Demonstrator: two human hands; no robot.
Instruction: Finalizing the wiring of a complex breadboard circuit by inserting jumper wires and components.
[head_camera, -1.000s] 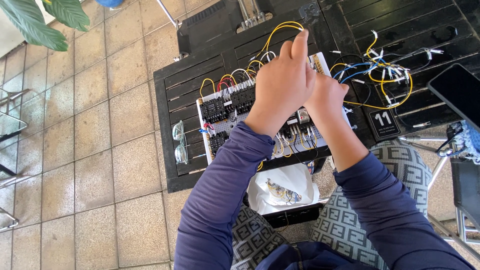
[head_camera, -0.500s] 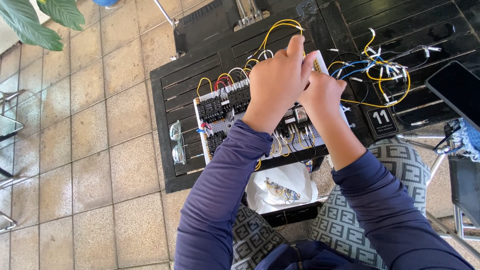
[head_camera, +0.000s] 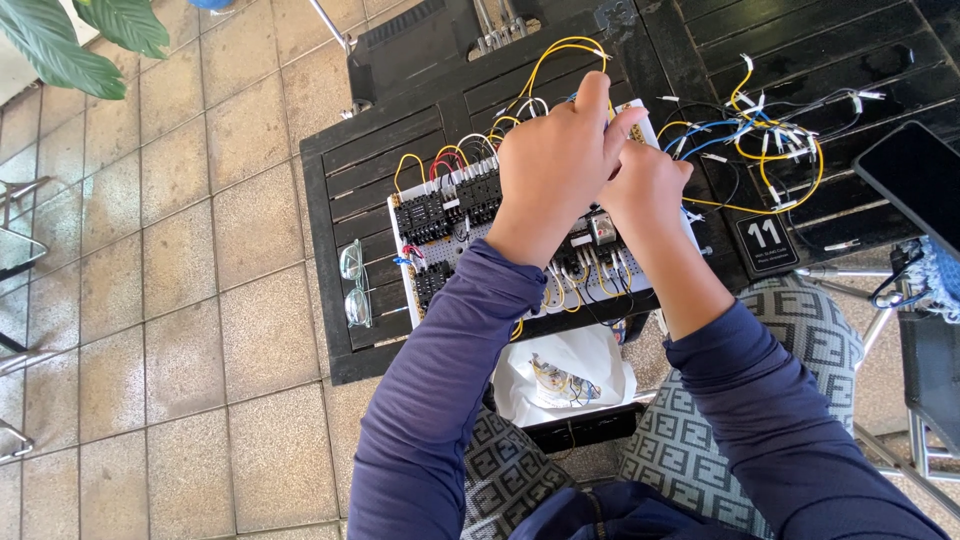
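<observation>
Both hands (head_camera: 600, 170) over half-hidden wiring board (head_camera: 440, 230)

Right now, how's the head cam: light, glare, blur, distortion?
Head view: hard daylight, washed-out floor tiles, sharp focus on the wiring board; both hands, left hand and right hand, hide its middle; wide-angle bending at the edges, no motion blur.

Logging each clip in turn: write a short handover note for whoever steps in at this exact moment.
Left hand: over the white wiring board, fingers bent, index finger raised; what it pinches is hidden.
Right hand: close against the left, fingers curled above the board's far end; grip hidden.
Things: board on the black slatted table, black relay blocks already joined by yellow and red wires. A loose bundle of yellow, blue and black wires lies to the right, eyeglasses to the left.
Done: many wires seated.
Left: loose bundle looks unused.
</observation>
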